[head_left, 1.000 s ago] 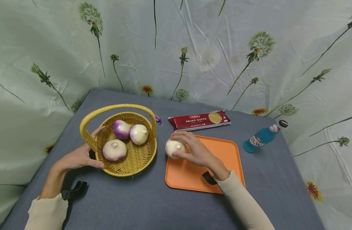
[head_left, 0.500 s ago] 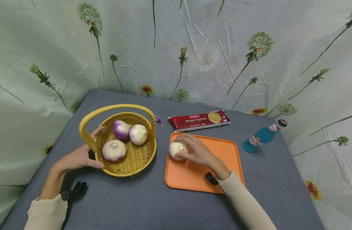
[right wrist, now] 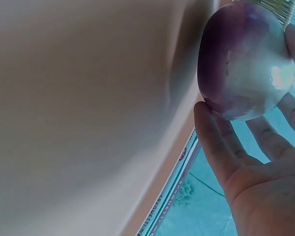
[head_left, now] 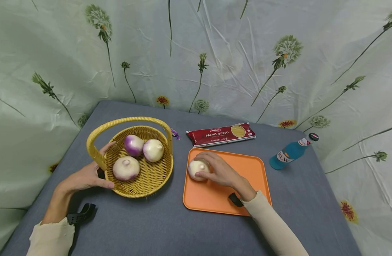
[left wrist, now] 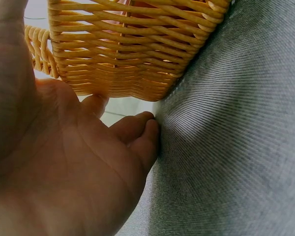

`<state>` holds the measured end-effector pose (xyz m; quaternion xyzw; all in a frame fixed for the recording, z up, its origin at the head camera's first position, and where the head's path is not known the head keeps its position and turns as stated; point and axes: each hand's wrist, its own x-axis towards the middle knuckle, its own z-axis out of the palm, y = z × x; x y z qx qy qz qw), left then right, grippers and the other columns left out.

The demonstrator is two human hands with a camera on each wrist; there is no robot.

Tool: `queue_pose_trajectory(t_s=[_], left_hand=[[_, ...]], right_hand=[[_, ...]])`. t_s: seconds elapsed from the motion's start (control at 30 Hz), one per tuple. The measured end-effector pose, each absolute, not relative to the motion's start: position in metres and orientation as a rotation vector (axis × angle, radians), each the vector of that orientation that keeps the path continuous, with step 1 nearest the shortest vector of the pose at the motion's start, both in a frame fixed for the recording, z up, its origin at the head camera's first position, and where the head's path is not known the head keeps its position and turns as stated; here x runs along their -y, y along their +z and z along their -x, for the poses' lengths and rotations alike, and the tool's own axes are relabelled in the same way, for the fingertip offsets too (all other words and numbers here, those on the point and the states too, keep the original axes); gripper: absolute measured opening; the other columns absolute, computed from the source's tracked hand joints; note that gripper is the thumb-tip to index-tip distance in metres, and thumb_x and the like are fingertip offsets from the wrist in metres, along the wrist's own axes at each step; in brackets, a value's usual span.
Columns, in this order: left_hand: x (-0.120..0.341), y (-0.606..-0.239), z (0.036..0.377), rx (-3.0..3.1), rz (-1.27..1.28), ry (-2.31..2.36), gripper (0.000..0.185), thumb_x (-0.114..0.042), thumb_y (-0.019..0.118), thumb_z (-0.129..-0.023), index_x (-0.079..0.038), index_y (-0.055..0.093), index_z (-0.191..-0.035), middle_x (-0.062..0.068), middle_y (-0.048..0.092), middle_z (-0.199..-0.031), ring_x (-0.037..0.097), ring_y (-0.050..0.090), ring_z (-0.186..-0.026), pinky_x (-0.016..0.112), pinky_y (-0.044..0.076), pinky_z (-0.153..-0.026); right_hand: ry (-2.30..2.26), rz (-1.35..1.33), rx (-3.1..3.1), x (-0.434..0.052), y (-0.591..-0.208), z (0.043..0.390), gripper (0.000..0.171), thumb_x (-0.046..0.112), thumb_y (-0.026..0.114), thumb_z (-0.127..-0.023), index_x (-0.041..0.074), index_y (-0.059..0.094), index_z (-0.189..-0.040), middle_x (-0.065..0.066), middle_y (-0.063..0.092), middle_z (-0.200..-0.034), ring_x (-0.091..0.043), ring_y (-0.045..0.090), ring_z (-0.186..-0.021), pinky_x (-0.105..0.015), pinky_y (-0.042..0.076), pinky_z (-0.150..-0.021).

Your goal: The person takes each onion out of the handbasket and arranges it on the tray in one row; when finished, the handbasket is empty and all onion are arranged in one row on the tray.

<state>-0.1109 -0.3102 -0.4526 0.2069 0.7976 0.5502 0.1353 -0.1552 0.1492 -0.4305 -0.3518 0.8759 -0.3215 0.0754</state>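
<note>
My right hand (head_left: 218,169) grips a white and purple turnip (head_left: 197,169), fingers over its far side and thumb on the near side. The turnip is over the left part of the orange tray (head_left: 211,199). In the right wrist view, fingertips touch the glossy turnip (right wrist: 246,61). My left hand (head_left: 84,177) lies against the left side of the yellow wicker basket (head_left: 154,177), thumb at the near rim and a finger by the handle. Left wrist view: loosely extended fingers beside the basket wall (left wrist: 123,54). Three turnips (head_left: 126,168) sit in the basket.
Behind the tray lies a red spaghetti packet (head_left: 220,135). A blue bottle (head_left: 288,155) is right of the tray. One small purple wrapped item (head_left: 175,134) lies behind the basket's right side. A dandelion-patterned cloth (head_left: 231,64) hangs behind the grey table (head_left: 151,227).
My right hand has carried the turnip slightly right, from the tray's left edge to just inside it, then kept it there. My left hand has stayed at the basket.
</note>
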Motion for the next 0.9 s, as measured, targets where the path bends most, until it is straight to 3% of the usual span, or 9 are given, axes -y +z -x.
queue_pose_trajectory(t_s=[0.47, 0.9], left_hand=[[0.311, -0.448, 0.111, -2.338, -0.614, 1.590, 0.133, 0.004, 0.087, -0.068, -0.024, -0.004, -0.162, 0.018, -0.006, -0.167, -0.013, 0.014, -0.139, 0.001, 0.021, -0.099], [0.308, -0.437, 0.111, -2.369, -0.545, 1.469, 0.135, -0.006, 0.089, -0.071, -0.024, -0.009, -0.162, 0.016, -0.004, -0.168, 0.027, 0.014, -0.148, -0.001, 0.020, -0.097]], right_hand=[[-0.929, 1.040, -2.641, -0.146, -0.434, 0.156, 0.048, 0.036, 0.072, -0.093, 0.015, 0.057, -0.135, -0.001, 0.058, -0.133, -0.018, 0.055, -0.119, -0.043, 0.047, -0.101], [-0.898, 0.997, -2.664, -0.147, -0.431, 0.154, 0.049, 0.037, 0.072, -0.093, 0.016, 0.058, -0.134, -0.002, 0.056, -0.137, -0.019, 0.051, -0.126, -0.044, 0.045, -0.104]])
